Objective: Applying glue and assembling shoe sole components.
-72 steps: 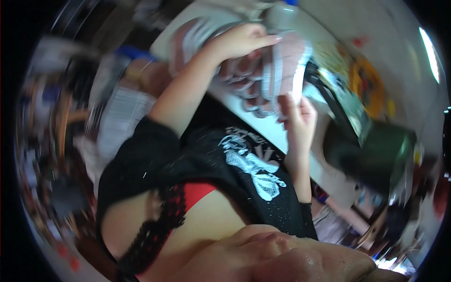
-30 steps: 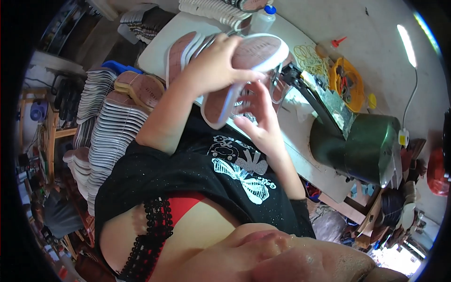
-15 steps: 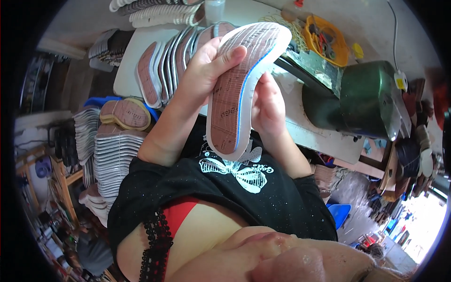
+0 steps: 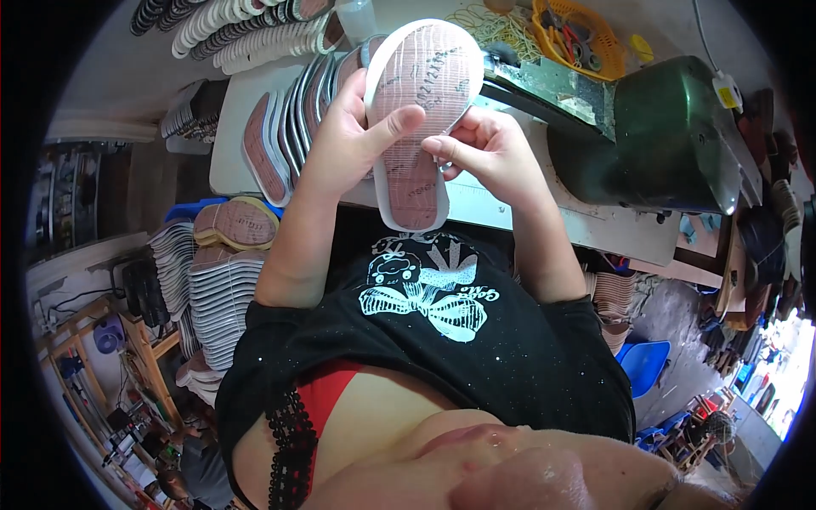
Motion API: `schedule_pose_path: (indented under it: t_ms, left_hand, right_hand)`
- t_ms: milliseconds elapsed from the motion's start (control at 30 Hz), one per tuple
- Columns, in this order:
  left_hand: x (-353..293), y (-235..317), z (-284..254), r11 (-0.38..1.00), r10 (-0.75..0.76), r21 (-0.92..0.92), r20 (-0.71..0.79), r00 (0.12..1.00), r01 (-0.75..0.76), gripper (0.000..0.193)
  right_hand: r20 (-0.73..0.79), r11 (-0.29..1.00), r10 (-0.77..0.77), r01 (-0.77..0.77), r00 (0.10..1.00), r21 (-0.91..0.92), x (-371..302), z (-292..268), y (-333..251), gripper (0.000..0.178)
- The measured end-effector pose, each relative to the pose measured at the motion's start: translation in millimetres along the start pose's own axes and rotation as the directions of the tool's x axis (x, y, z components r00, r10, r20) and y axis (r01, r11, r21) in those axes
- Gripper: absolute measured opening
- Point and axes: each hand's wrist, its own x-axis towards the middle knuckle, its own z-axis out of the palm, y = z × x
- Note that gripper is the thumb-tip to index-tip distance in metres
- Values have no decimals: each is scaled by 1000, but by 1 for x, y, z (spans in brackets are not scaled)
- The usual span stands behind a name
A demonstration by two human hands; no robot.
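A shoe insole (image 4: 416, 183), brownish-pink with white line patterns and a white rim, is held up in front of me, its wide end away from me. My left hand (image 4: 353, 140) grips its left edge, thumb lying across the face. At its right edge my right hand (image 4: 480, 151) pinches the narrow middle, thumb on top and fingers curled behind. Past my left hand, a row of similar insoles (image 4: 285, 119) stands on edge on the white table (image 4: 229, 157).
Tall stacks of insoles (image 4: 225, 297) rise at left, topped by a yellow-edged sole (image 4: 236, 223). A green machine housing (image 4: 667, 127) stands at right. Behind are a yellow basket of tools (image 4: 586, 51), a translucent bottle (image 4: 357, 21) and ribbed white bundles (image 4: 280, 51). A blue stool (image 4: 643, 367) is lower right.
The insole has turned to face me more squarely and shifted slightly away and left. My right hand, formerly behind its edge with fingers extended, now has its thumb on the face.
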Motion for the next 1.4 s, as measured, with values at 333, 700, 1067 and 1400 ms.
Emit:
schedule_pose_path:
  t_ms: [333, 700, 1067, 1400]
  left_hand:
    - [4, -9, 15, 914, -89, -384, 123, 988, 130, 71]
    - [40, -27, 27, 971, 211, 156, -208, 955, -180, 54]
    - [100, -74, 14, 955, -114, -292, -184, 976, 57, 27]
    - [124, -65, 35, 979, -40, -202, -90, 995, 21, 23]
  right_hand:
    - [259, 964, -77, 5, 963, 267, -4, -1, 14, 20]
    - [-90, 1000, -16, 17, 996, 2, 10, -11, 11, 32]
    - [-379, 988, -151, 128, 913, -85, 39, -41, 29, 30]
    - [-380, 984, -70, 126, 922, 125, 10, -46, 32, 24]
